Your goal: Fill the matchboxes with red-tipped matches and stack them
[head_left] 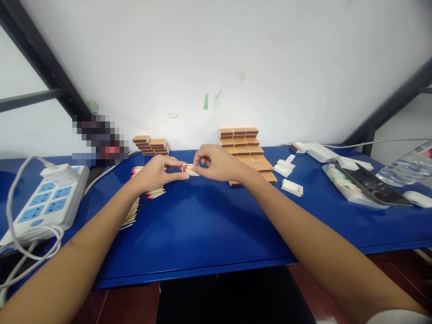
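Between my two hands, above the blue table, is a small white matchbox tray (191, 173) filled with red-tipped matches (187, 167). My left hand (158, 172) grips the tray's left end between thumb and fingers. At its right end, my right hand (212, 163) has its fingertips closed on the tray or the matches; which of the two is hidden. Loose matches (131, 213) lie under and beside my left forearm, with more red tips showing past the left hand. Right of my right hand stand stepped rows of brown matchboxes (245, 150), partly behind the wrist.
A smaller stack of matchboxes (150, 145) stands by the wall at left. The power strip (50, 198) with white cables lies on the left. To the right are white cartons (292, 187), a dark phone-like slab (374, 184) and a clear plastic bag (405, 166).
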Motion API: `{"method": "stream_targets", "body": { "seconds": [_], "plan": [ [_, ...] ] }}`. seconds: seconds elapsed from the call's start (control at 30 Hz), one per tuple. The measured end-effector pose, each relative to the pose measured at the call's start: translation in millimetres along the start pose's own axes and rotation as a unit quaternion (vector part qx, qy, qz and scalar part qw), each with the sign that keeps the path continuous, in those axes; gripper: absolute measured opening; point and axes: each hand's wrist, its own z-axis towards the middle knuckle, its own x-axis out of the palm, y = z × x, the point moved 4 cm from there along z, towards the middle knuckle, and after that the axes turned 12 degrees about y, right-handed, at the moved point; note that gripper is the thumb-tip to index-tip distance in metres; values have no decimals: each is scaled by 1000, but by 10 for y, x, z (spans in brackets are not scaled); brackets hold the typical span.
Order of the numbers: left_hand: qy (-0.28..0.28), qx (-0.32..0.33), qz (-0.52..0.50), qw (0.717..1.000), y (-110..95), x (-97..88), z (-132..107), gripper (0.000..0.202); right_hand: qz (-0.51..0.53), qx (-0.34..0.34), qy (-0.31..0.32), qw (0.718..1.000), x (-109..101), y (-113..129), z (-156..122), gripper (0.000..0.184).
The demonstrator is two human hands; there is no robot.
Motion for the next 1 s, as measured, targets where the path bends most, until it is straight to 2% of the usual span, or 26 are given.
{"method": "stream_targets", "body": {
  "seconds": [0.3, 0.6, 1.0],
  "plan": [
    [7, 0, -6, 1000, -1, 15, 5, 44, -10, 26, 38, 999, 56, -74, 11, 6],
    [7, 5, -4, 1000, -18, 16, -1, 45, -13, -4, 15, 1000, 56, -17, 10, 7],
    [-3, 1, -5, 1000, -2, 17, 2, 41, -31, 3, 2, 1000, 42, -28, 17, 9]
  ]
}}
